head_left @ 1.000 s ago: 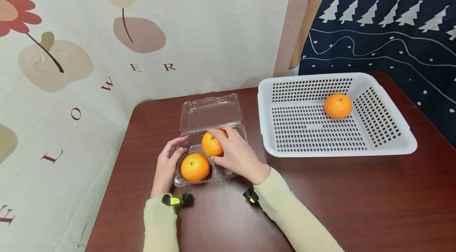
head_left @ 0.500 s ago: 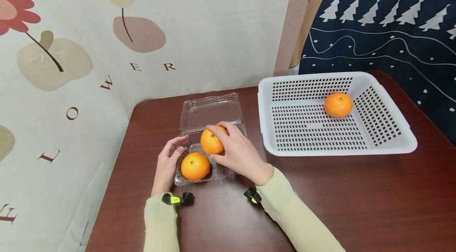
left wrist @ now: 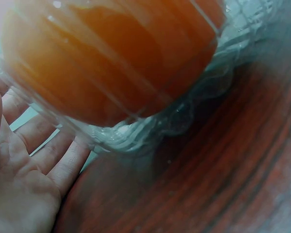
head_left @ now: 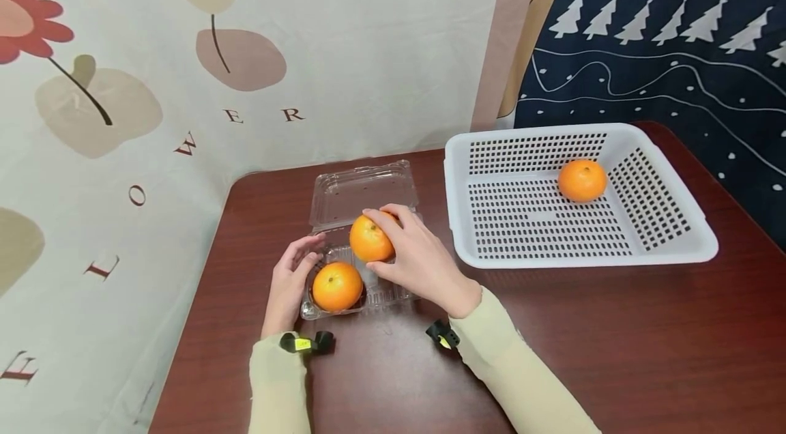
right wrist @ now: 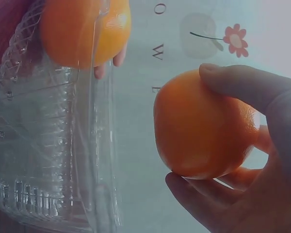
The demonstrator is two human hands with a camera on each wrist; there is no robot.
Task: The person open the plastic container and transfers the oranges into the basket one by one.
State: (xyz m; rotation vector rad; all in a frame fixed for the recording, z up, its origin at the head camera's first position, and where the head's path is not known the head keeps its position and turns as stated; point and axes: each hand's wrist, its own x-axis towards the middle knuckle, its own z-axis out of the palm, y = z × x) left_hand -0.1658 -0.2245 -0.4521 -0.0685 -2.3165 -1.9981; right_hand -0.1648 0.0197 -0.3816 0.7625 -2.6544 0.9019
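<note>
Right hand [head_left: 426,262]: gripping one orange [head_left: 368,239] | left hand [head_left: 291,282]: loosely extended beside clear container [head_left: 364,198]

Indoors, a homely-looking corner, though whether home or studio cannot be told. A reddish-brown wood-grain table [head_left: 381,386] fills the lower frame, backed at upper left by a pale cloth [head_left: 374,52] printed with flowers and letters and at upper right by navy fabric [head_left: 660,86] with white trees. On the table, a clear plastic box [head_left: 362,196] and a white basket [head_left: 589,262] look domestic.
</note>
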